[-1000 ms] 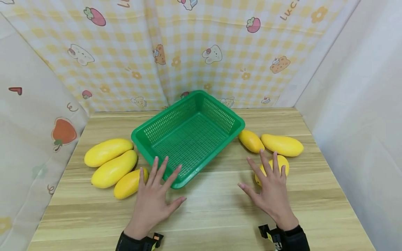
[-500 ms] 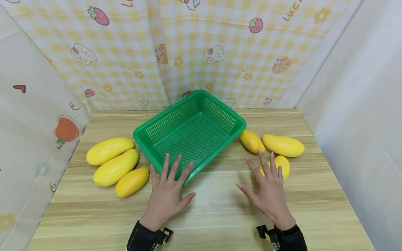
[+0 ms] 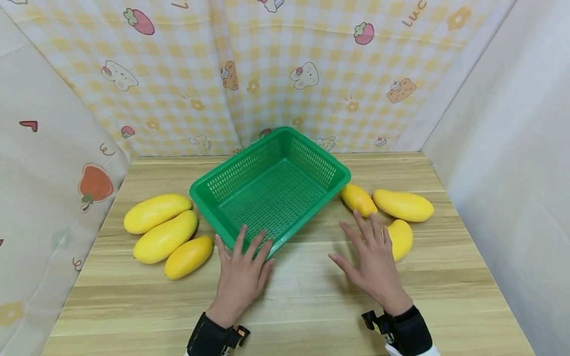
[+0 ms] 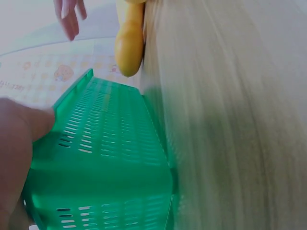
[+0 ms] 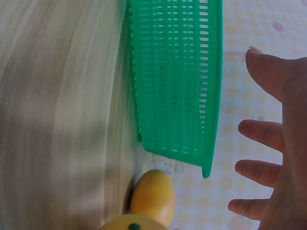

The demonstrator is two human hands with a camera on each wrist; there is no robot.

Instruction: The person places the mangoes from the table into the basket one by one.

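Observation:
In the head view a green plastic basket (image 3: 271,198) stands askew at the table's middle, with nothing inside. My left hand (image 3: 240,282) holds its near corner, fingers over the rim and thumb drawn in against it. The left wrist view shows the thumb (image 4: 29,124) at the rim of the basket (image 4: 105,134). Fingers spread, my right hand (image 3: 374,267) hovers to the right of the basket, partly covering a yellow mango (image 3: 402,240). In the right wrist view the hand's fingers are apart and hold nothing, beside the basket (image 5: 175,81).
Three yellow mangoes (image 3: 166,237) lie left of the basket. Right of it are another mango (image 3: 358,199), close to the basket's rim, and a longer one (image 3: 404,205). A checked cloth (image 3: 271,74) hangs behind the wooden table (image 3: 303,316), with pale cloths at both sides.
My left hand has moved right onto the basket's near corner, and its thumb has closed in towards the rim. My right hand has shifted slightly left, uncovering more of the mango.

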